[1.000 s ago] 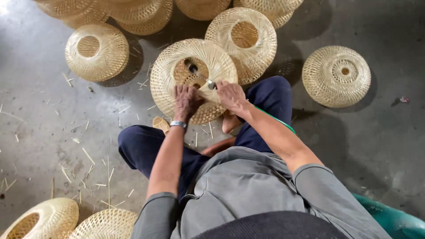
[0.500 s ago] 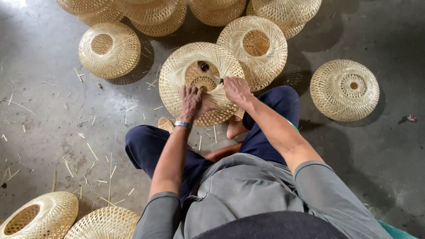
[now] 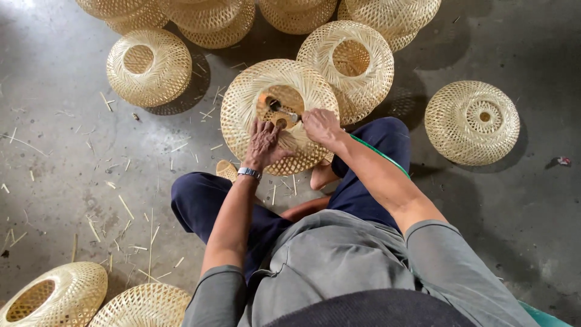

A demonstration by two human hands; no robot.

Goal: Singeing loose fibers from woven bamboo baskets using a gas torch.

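Note:
A round woven bamboo basket (image 3: 245, 100) stands on the floor in front of my crossed legs, its round opening facing up. My left hand (image 3: 264, 144) presses on the basket's near rim, fingers spread over the weave. My right hand (image 3: 321, 125) grips a small tool (image 3: 279, 108) with an orange end that lies across the opening. A watch sits on my left wrist.
Several similar woven baskets surround me: one at the left (image 3: 149, 67), one behind (image 3: 354, 60), one at the right (image 3: 472, 122), a pile along the top edge, two at the lower left (image 3: 54, 297). Bamboo slivers litter the grey concrete floor (image 3: 72, 175).
The view has shifted slightly, so the baskets sit lower in the picture. My hands stay on the same basket, with the tool now across its opening.

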